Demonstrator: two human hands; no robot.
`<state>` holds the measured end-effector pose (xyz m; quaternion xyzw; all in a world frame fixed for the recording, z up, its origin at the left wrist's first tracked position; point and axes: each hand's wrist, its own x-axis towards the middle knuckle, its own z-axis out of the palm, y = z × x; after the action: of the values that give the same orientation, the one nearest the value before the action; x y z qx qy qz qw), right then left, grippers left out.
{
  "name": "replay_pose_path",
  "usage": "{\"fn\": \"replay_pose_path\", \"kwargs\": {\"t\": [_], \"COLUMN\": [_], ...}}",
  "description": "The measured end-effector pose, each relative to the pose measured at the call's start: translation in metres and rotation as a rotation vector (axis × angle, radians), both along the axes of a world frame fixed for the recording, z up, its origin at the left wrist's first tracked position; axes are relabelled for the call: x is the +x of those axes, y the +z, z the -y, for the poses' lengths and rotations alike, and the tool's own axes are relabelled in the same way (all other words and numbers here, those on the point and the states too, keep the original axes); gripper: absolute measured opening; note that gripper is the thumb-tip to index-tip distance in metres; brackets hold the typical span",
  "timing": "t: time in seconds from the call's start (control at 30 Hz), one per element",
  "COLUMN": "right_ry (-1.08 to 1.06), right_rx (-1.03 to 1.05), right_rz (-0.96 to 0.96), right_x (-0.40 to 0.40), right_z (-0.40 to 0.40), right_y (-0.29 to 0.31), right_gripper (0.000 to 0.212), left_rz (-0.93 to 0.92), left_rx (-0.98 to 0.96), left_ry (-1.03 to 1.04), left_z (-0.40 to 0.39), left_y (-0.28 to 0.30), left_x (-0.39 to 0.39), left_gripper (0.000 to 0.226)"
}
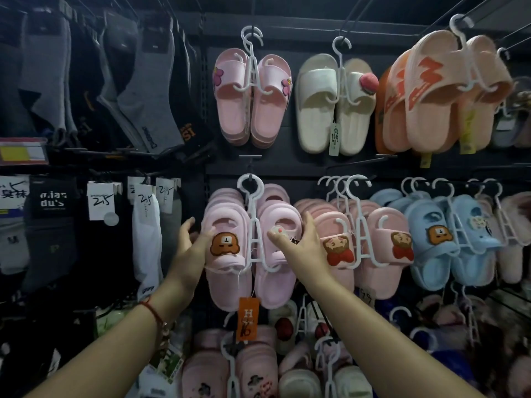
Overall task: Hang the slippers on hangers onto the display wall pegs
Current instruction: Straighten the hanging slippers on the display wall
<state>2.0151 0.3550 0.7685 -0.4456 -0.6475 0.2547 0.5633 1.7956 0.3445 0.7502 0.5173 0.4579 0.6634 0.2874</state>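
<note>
Both hands steady pink slippers (230,251) w/ hook on peg above: left hand (191,242) cups outer edge, right hand (298,239) fingers spread flat on strap
</note>
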Motion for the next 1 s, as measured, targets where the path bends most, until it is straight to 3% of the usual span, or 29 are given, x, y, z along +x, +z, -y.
{"fn": "replay_pose_path", "kwargs": {"t": [0.07,0.13,0.23,0.37,0.53,1.0], "right_ry": [0.012,0.021,0.067,0.041,-0.087,-0.055], "right_rx": [-0.065,-0.159,-0.263,-0.191,-0.001,-0.125], "right_rz": [-0.080,-0.166,-0.256,-0.298,-0.195,-0.333], "right_x": [-0.003,-0.006,-0.007,-0.011,-0.023,-0.031], "right_z": [-0.008,-0.017,-0.025,-0.027,-0.023,-0.029], "right_y": [-0.002,-0.007,-0.017,-0.020,-0.012,-0.035], "right_gripper": [0.112,0.123,0.126,0.119,0.113,0.128], "left_rz": [-0.042,-0.062,-0.062,-0.074,-0.176,-0.106], "left_rx": [-0.051,-0.040,-0.013,0.063,0.135,0.063], "left_ry": [-0.030,-0.049,-0.057,-0.018,0.041,0.038], "left_z": [-0.003,-0.006,-0.010,-0.011,-0.013,-0.035], "left_y": [0.000,-0.002,-0.004,-0.007,-0.010,-0.027], "left_x": [-0.001,0.003,0.011,0.013,0.010,0.003], "left_gripper": [0.106,0.119,0.108,0.102,0.110,0.116]}}
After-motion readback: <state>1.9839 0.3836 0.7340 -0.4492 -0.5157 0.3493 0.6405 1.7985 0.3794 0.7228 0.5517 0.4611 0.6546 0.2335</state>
